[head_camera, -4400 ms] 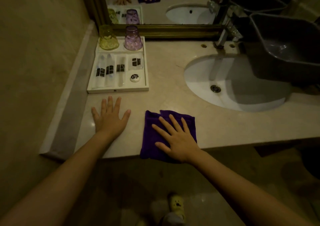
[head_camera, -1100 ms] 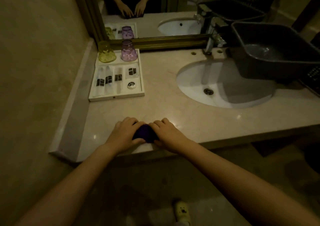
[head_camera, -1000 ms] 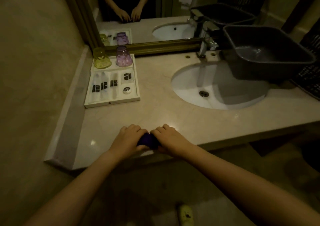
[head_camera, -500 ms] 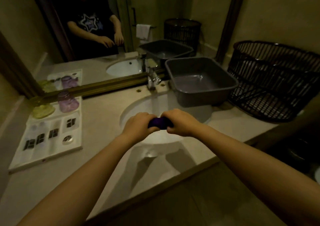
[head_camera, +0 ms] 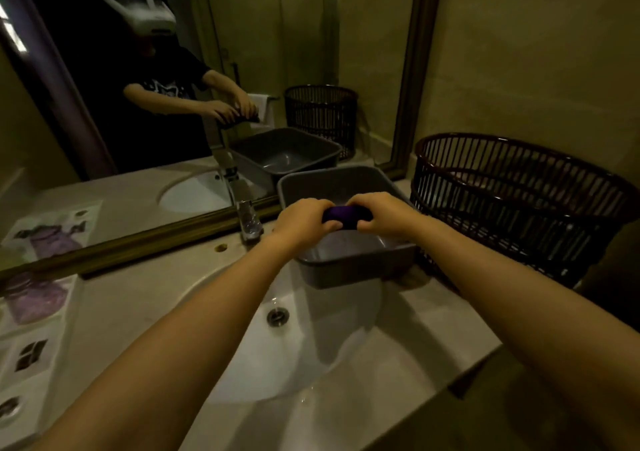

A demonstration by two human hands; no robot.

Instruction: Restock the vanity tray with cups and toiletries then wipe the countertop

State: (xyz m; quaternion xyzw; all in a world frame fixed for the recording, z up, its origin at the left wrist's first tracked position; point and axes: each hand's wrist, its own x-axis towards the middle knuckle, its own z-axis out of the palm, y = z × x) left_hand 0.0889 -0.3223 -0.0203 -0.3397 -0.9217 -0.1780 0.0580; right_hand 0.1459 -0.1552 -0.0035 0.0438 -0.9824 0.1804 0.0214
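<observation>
Head view
Cloth: a purple cloth point(head_camera: 346, 216) was bunched into a small wad and held in the air above the grey tub point(head_camera: 349, 260).
Left hand: the left hand point(head_camera: 304, 224) had its fingers curled tight around the cloth's left end.
Right hand: the right hand point(head_camera: 382, 213) gripped the right end, fingers closed over it.
Tub: it sat on the counter point(head_camera: 114, 308), partly overhanging the sink point(head_camera: 277, 346), just beside the dark basket point(head_camera: 519, 205).
Tap: the tap point(head_camera: 242, 205) stood left of the tub.
Tray: the white tray point(head_camera: 45, 340) lay at the far left, with a purple cup point(head_camera: 33, 300) and wrapped toiletries point(head_camera: 29, 355) on it.
</observation>
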